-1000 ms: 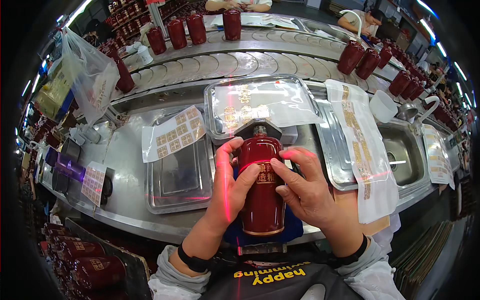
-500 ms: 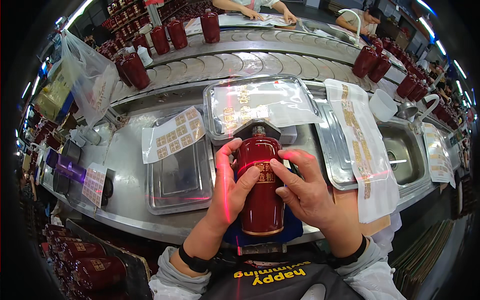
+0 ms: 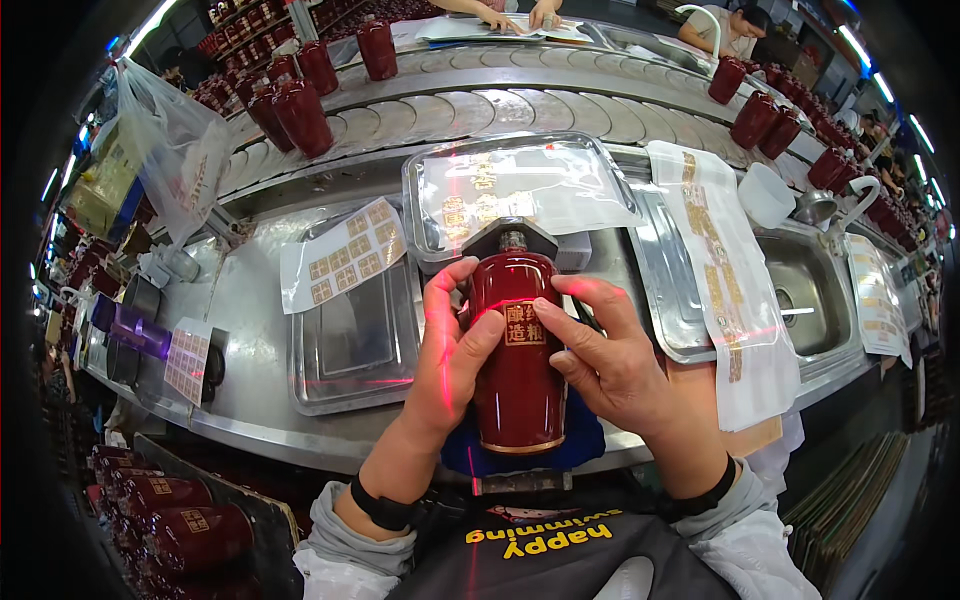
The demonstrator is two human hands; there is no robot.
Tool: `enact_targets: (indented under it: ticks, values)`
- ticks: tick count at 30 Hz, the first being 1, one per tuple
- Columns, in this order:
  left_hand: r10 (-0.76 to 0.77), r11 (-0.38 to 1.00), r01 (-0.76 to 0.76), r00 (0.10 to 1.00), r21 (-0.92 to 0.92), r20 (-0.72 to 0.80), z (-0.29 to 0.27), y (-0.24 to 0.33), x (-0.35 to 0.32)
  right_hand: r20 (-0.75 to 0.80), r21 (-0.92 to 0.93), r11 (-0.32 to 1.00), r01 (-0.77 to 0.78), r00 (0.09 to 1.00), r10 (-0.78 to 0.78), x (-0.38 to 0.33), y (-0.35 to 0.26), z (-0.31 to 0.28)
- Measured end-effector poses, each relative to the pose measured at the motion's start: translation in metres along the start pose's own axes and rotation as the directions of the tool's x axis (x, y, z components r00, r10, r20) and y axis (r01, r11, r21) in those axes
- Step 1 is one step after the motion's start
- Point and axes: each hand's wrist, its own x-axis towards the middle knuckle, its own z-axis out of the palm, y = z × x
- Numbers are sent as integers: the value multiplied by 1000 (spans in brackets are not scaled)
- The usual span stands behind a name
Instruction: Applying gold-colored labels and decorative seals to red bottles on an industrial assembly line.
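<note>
A dark red glossy bottle (image 3: 518, 400) stands upright, leaning slightly toward me, its capless neck against a dark angular block (image 3: 540, 240). On its front sits a square gold label (image 3: 525, 328) with characters. My left hand (image 3: 452, 345) is curled around the bottle's left side, thumb beside the label's left edge. My right hand (image 3: 610, 360) is at the right side: one fingertip presses the label's upper right corner, another rests on the bottle's shoulder, and the thumb is bent below. Under the bottle lies a blue cloth (image 3: 585, 440).
Metal trays (image 3: 350, 385) flank the bottle, with gold label sheets (image 3: 350, 255) on and beside them. A long label sheet (image 3: 735, 330) hangs over the right tray by a sink (image 3: 800, 290). Behind runs a conveyor (image 3: 450, 115) carrying red bottles (image 3: 302, 115). Co-workers' hands (image 3: 515, 20) are beyond.
On the conveyor, the far bottles have moved left and the near ones right. My fingers have shifted slightly, exposing more of the label. The bottle stays between my hands.
</note>
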Motion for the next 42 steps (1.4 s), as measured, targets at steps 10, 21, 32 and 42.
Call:
enact_targets:
  ticks: [10, 21, 32, 42]
  values:
    - [-35, 999, 35, 999, 17, -9, 8, 5, -1, 47, -71, 996, 44, 998, -41, 2, 0, -7]
    - [-94, 995, 94, 996, 24, 0, 9, 8, -2, 244, 113, 991, -75, 969, 46, 76, 9, -27]
    - [88, 991, -90, 996, 99, 26, -10, -7, -22, 296, 0, 948, 317, 906, -303, 52, -31, -29]
    - [95, 983, -89, 995, 158, -34, -5, -4, -37, 273, 159, 986, -59, 962, 13, 67, -6, -21]
